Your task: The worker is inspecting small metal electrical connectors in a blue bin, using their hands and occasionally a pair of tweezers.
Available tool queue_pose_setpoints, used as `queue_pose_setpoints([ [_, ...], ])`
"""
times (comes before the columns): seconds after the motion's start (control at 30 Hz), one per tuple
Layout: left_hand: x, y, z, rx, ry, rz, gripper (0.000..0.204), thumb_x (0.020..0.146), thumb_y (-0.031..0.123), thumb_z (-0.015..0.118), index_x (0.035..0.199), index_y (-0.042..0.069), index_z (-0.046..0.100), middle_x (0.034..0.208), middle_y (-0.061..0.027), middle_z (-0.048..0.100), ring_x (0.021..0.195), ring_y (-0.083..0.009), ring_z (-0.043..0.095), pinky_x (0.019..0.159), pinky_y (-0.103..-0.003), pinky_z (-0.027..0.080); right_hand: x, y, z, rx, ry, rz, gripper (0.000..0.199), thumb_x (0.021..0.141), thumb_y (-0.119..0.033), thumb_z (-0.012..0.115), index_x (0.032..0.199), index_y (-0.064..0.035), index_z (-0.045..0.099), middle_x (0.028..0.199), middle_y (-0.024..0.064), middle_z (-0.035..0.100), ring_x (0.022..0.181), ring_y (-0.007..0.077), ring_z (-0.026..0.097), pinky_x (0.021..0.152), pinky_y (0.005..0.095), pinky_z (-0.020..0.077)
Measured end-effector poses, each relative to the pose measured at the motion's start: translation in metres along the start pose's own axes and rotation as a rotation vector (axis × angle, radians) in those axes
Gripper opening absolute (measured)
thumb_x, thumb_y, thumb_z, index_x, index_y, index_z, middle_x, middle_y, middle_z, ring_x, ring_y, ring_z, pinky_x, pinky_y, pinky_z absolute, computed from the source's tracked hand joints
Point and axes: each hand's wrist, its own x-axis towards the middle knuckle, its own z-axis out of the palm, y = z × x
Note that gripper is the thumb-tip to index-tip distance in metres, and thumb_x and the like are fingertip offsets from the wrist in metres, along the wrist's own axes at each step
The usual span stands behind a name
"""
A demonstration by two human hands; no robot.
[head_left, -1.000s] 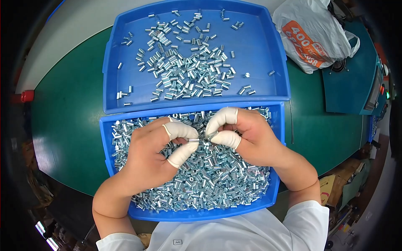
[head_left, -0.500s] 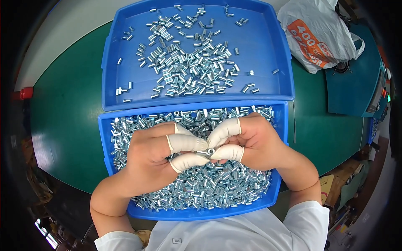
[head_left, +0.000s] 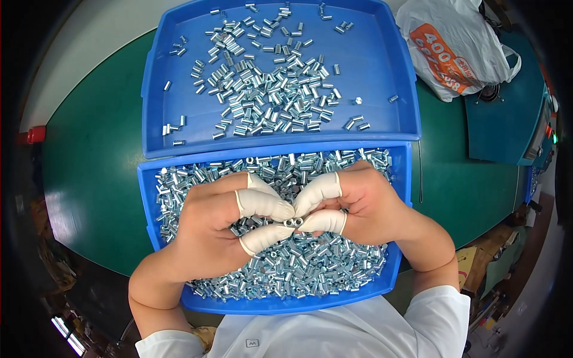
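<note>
Over the near blue tray [head_left: 280, 306], my left hand [head_left: 215, 218] and my right hand [head_left: 367, 200] meet at the fingertips. White finger cots cover the thumbs and some fingers of both. The left thumb and finger pinch one small silvery rivet nut [head_left: 289, 223]. Right beside it, the right thumb and finger pinch another rivet nut [head_left: 299, 222]. Both show their round hollow ends, side by side. A thick layer of loose rivet nuts [head_left: 292, 268] fills the near tray beneath my hands. The other fingers are curled and partly hidden.
Beyond stands a second blue tray [head_left: 373, 59] with rivet nuts [head_left: 268, 89] scattered mostly about its middle. Both trays rest on a green table [head_left: 89, 161]. A white and orange plastic bag [head_left: 447, 48] and a teal machine [head_left: 507, 119] are at the far right.
The left hand's rivet nut has turned from lying sideways to showing its hollow end, level with the right one. Both hands stay in nearly the same place.
</note>
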Motion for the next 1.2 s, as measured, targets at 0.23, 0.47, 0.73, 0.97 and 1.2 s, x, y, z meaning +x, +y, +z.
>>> queue_pose_setpoints([
  [0.23,0.0013,-0.002,-0.0021,0.045,-0.067,0.063,0.025,0.073,0.003,0.09,0.092,0.005,0.075,0.086,-0.0076,0.071,0.076,-0.0182,0.068,0.066,-0.03,0.053,0.0027,-0.0022,0.0006,-0.068,-0.023,-0.031,0.01,0.087,-0.002,0.079,0.095,-0.0009,0.073,0.08,0.0069,0.075,0.072,0.0156,0.075,0.064,0.027,0.058],
  [0.47,-0.0003,0.0022,-0.0008,0.054,-0.113,0.076,0.024,0.073,0.002,0.089,0.091,0.007,0.074,0.086,-0.0068,0.07,0.073,-0.0197,0.066,0.063,-0.031,0.052,0.002,-0.0022,0.0011,-0.135,-0.055,-0.072,0.012,0.083,-0.005,0.083,0.091,-0.004,0.074,0.076,0.006,0.074,0.068,0.0156,0.074,0.06,0.0263,0.0544],
  [0.73,-0.0012,0.0023,0.0015,0.04,-0.117,0.086,0.025,0.072,0.003,0.09,0.091,0.008,0.074,0.086,-0.0057,0.069,0.071,-0.0189,0.064,0.06,-0.031,0.049,0.0014,-0.0018,0.0003,-0.15,-0.077,-0.072,0.014,0.081,-0.007,0.085,0.09,-0.0056,0.074,0.077,0.0052,0.075,0.066,0.0165,0.073,0.059,0.0267,0.0532],
  [0.97,-0.0009,0.0031,0.0019,0.063,-0.116,0.106,0.026,0.072,0.003,0.09,0.091,0.008,0.074,0.085,-0.0053,0.068,0.07,-0.0195,0.063,0.06,-0.031,0.048,0.0013,-0.001,-0.0008,-0.141,-0.103,-0.082,0.016,0.082,-0.006,0.084,0.092,-0.0053,0.073,0.08,0.0054,0.075,0.068,0.0177,0.074,0.06,0.0278,0.0541],
  [1.2,-0.0021,0.0028,0.0021,0.081,-0.117,0.104,0.025,0.072,0.004,0.09,0.091,0.008,0.074,0.085,-0.005,0.068,0.07,-0.02,0.064,0.06,-0.032,0.049,0.0012,-0.0025,-0.0002,-0.106,-0.119,-0.044,0.016,0.082,-0.004,0.084,0.093,-0.0045,0.072,0.081,0.0057,0.075,0.07,0.018,0.074,0.062,0.0279,0.055],
])
